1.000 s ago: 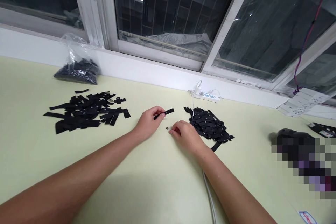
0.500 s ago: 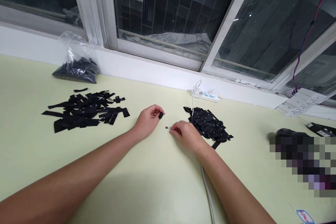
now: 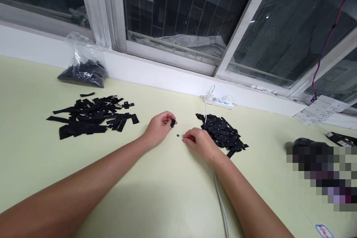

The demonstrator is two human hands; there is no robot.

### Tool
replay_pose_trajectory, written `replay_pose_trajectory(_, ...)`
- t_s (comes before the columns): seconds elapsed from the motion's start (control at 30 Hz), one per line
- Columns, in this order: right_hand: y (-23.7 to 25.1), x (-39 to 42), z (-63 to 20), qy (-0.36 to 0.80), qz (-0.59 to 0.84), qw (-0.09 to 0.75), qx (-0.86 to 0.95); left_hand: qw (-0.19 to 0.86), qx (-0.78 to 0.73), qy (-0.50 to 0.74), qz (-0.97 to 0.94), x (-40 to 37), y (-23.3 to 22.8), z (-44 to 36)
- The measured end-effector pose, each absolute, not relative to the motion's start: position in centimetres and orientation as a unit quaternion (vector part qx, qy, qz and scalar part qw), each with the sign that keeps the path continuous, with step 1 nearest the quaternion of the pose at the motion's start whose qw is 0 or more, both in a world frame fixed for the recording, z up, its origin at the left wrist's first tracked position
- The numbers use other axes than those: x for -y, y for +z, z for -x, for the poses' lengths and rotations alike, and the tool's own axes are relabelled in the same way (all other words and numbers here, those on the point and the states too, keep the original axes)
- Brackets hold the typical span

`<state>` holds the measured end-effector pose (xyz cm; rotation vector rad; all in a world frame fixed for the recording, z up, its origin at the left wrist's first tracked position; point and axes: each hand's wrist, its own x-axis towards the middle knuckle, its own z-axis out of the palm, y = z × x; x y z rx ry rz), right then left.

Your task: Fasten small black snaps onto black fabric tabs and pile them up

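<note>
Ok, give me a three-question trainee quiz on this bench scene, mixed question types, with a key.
1. True or false: the left hand pinches a black strip.
2. Multiple choice: the small ring lies
A. on the right pile
B. on the table between the two hands
C. inside the bag
3. Short answer: which pile is nearer the right hand, the left pile or the right pile?

Key:
1. True.
2. B.
3. The right pile; the hand rests just beside it.
</note>
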<state>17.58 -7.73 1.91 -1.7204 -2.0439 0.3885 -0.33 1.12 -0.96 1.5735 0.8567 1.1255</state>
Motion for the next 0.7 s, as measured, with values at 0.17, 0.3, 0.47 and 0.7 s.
replay_pose_trajectory(0.17, 1.50, 7.67, -17.69, 0.098, 0.607, 0.207, 0.761, 0.496, -0.359, 0.452, -0.648, -0.97, -0.67, 0.32)
replay_pose_trajectory(0.3, 1.41, 7.58, -17.70, 0.086, 0.626, 0.207, 0.747, 0.495, -0.362, 0.448, -0.651, -0.82, -0.58, 0.29)
replay_pose_trajectory(0.47, 1.56, 7.38, -17.90, 0.143, 0.642, 0.228, 0.718, 0.493, -0.367, 0.441, -0.655, -0.77, -0.54, 0.27)
replay_pose_trajectory(0.7, 1.45, 7.60, -17.55, 0.093, 0.634, 0.201, 0.741, 0.490, -0.362, 0.445, -0.657, -0.99, -0.71, 0.20)
